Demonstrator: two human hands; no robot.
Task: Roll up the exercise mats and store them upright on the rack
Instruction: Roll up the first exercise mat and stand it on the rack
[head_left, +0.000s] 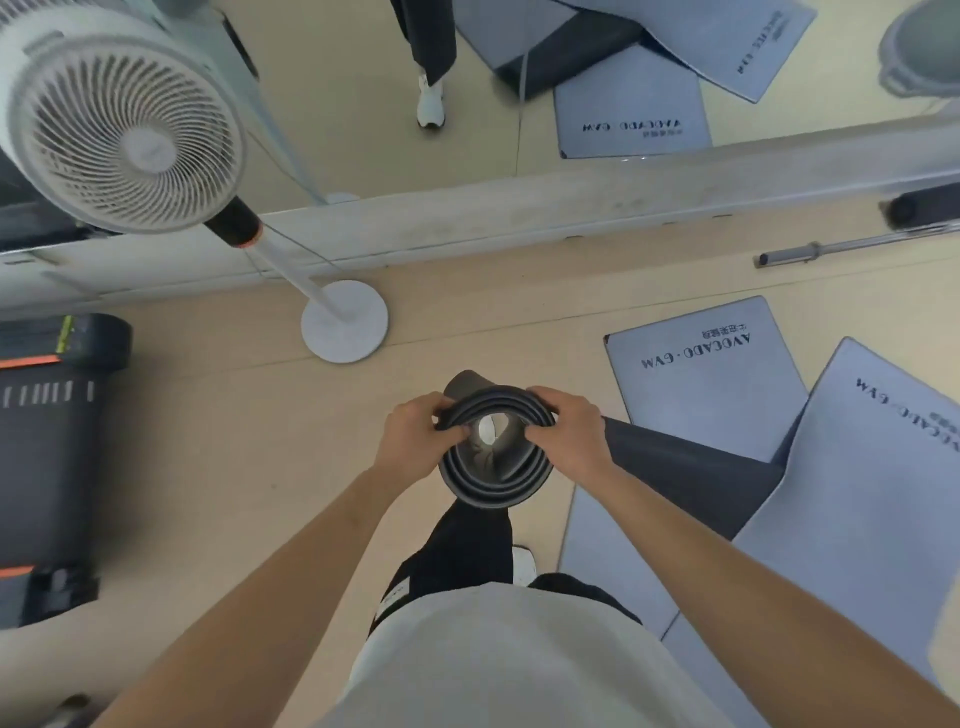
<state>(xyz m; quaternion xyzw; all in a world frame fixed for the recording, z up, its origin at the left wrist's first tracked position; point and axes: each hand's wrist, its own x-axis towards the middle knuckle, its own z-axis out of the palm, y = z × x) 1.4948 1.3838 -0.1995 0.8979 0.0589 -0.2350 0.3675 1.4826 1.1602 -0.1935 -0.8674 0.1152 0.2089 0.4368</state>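
I look straight down the open end of a dark grey rolled mat that stands upright in front of my legs. My left hand grips the roll's top rim on the left, and my right hand grips it on the right. The coils are loose, with a gap in the middle. Flat grey-blue mats printed "AVOCADO GYM" lie unrolled on the floor to the right, one further off and another overlapping it nearer me. No rack is in view.
A white standing fan leans over the left, its round base just ahead of me. A dark treadmill fills the left edge. A wall mirror with a pale ledge runs across, and a barbell lies at right.
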